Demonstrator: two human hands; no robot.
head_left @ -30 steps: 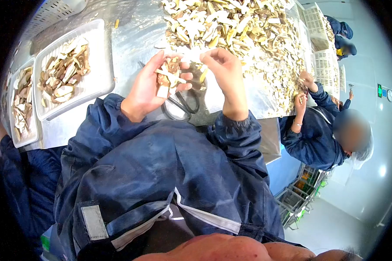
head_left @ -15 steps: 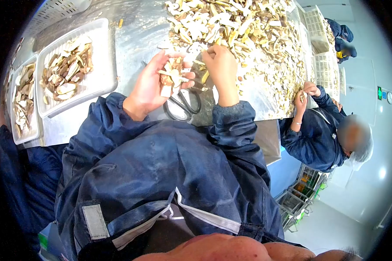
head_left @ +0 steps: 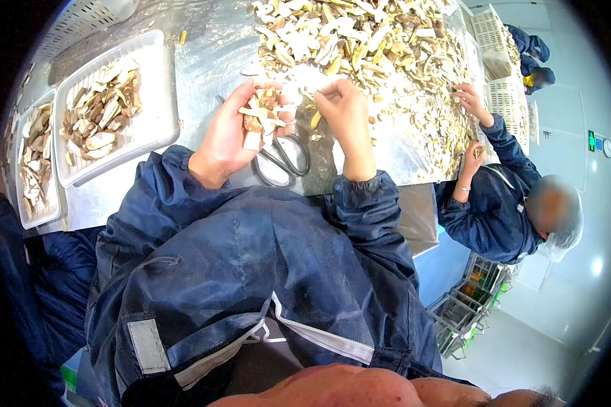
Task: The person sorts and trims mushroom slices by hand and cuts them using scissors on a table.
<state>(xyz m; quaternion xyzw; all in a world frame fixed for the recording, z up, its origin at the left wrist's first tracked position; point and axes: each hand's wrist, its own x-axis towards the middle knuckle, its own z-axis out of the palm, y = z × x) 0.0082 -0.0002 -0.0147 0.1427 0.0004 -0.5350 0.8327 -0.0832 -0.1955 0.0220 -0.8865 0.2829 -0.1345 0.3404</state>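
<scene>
Several pale and brown mushroom slices are held in the left hand, which is turned palm up; they are cradled by loosely curled fingers, with the thumb kept apart along the outer side. Across a short gap, the right hand is held palm down over the near edge of the pile, its thumb and forefinger pressed together at the tips; whether anything thin is pinched there cannot be told. A yellowish slice is seen just below those fingertips.

Scissors are laid on the tabletop between the wrists, their black handles exposed and the rest partly hidden by the left hand. On the left, more slices are contained in a large tray and in a narrower tray just beside it. A perforated basket is placed beyond them. At the right, slices are also being handled by a co-worker, near whom white crates are lined up.
</scene>
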